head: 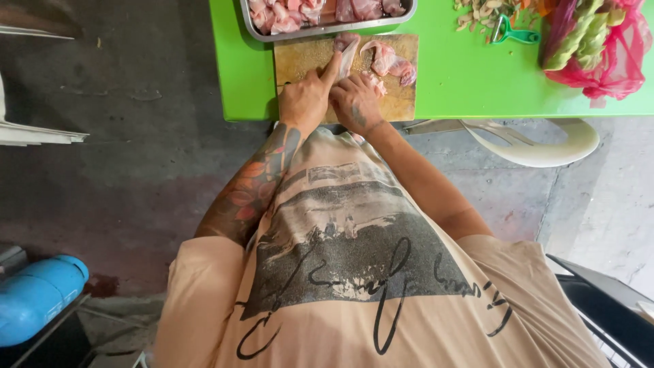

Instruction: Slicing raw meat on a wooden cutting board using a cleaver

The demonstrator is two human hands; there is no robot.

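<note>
A wooden cutting board [300,58] lies at the near edge of a green table [463,75], with raw pink meat pieces [392,61] on it. My left hand [306,95], on a tattooed forearm, rests on the board. Its index finger stretches along a pale narrow strip [349,54], and I cannot tell whether that is meat or a blade. My right hand [355,102] sits beside it, fingers curled down onto a small piece of meat [375,83]. The two hands touch. Whatever lies under the palms is hidden.
A metal tray [320,31] of raw meat stands behind the board. A green peeler [511,33], vegetable scraps [480,15] and a pink mesh bag of vegetables [599,48] lie at the right. A white plastic chair [545,143] stands under the table, and a blue cylinder [34,296] lies at lower left.
</note>
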